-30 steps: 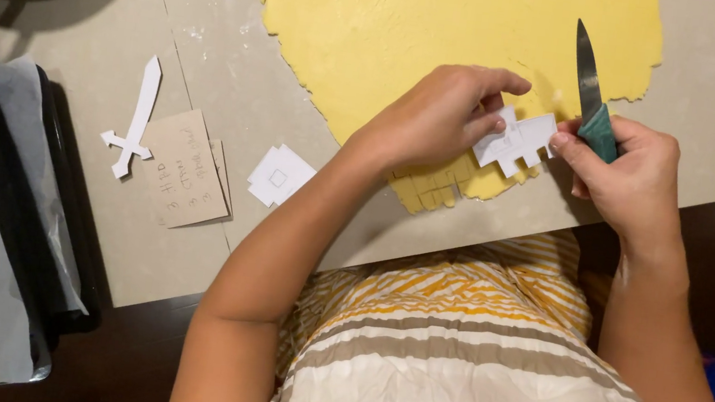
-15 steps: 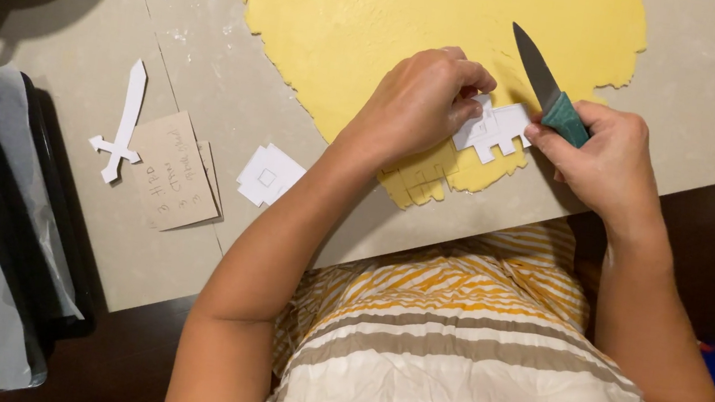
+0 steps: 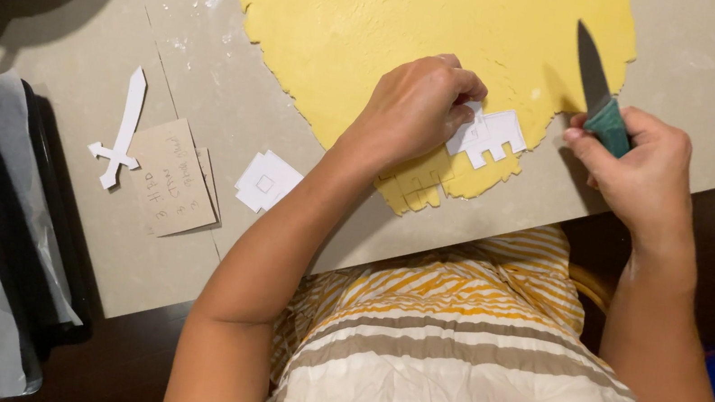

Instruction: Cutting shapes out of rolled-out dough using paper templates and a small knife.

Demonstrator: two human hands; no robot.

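Left hand (image 3: 419,109) pinched the white paper template (image 3: 488,135) flat on the yellow dough (image 3: 416,17), at the sheet's six o'clock edge. Right hand (image 3: 643,168), at three o'clock of the template, clamped the green-handled knife (image 3: 602,99), blade pointing twelve o'clock, above the surface (image 3: 709,80).

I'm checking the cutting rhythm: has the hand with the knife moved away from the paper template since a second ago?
Yes. The right hand with the knife has drawn off to the right of the white paper template, which the left hand pins on the yellow dough.
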